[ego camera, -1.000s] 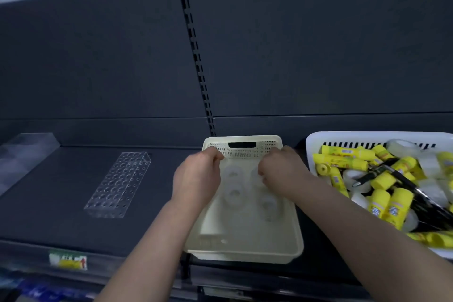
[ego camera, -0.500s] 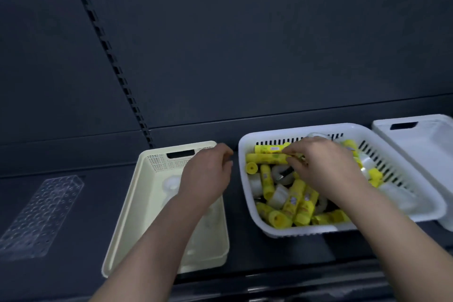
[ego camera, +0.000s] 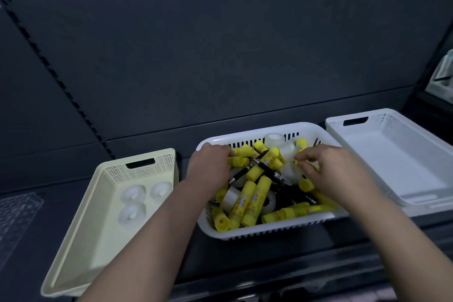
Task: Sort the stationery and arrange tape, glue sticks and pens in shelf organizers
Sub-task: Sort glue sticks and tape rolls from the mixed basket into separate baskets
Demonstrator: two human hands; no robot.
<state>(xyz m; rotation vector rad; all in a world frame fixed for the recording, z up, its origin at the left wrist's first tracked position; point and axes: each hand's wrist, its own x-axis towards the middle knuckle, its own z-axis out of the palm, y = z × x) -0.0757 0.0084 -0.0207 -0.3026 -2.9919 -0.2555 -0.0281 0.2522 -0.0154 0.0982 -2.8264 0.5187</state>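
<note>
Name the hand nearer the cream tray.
Left. The left hand is just right of the cream tray, at the left of the basket; the right hand is farther right.

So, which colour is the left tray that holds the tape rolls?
The left tray is pale cream-yellow with perforated walls, seen best in the head view.

Between the left grip (ego camera: 208, 169) and right grip (ego camera: 328, 169): yellow glue sticks (ego camera: 247, 196), black pens (ego camera: 267, 168), cloudy-clear tape rolls (ego camera: 230, 197), white slotted basket (ego camera: 257, 231). Left of the left grip, a cream tray (ego camera: 98, 240), dot-perforated; right of the right grip, a white tray (ego camera: 392, 154) alike.
</note>
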